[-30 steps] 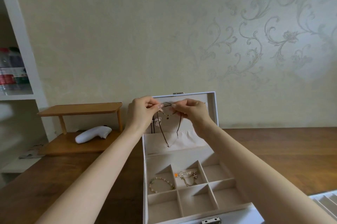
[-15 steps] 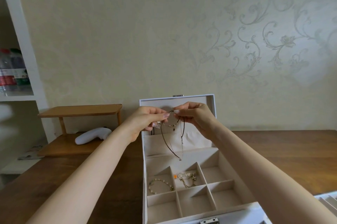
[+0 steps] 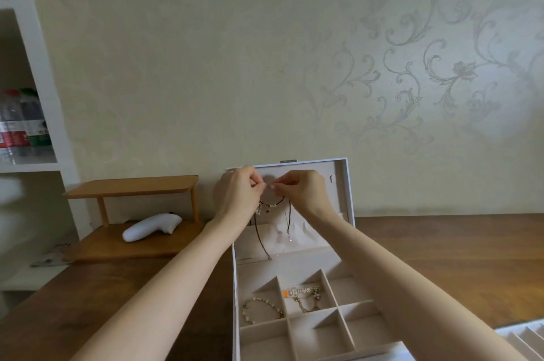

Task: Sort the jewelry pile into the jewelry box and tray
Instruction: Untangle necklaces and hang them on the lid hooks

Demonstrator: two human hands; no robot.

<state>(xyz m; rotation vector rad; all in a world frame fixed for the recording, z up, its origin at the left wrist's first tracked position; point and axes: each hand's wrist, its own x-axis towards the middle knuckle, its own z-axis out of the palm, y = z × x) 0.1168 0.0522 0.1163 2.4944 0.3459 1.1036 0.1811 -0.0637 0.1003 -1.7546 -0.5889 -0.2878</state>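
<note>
Since half a second earlier, the left hand had risen to the lid's top edge. Nearest was a white tray corner, lower right. The jewelry box stood open, with a beaded bracelet and a chain bracelet in adjoining compartments. Beyond, the left and right hand fingertips pinched a dark cord necklace before the lid, its loop hanging free. Farthest, a white device lay under a wooden shelf.
</note>
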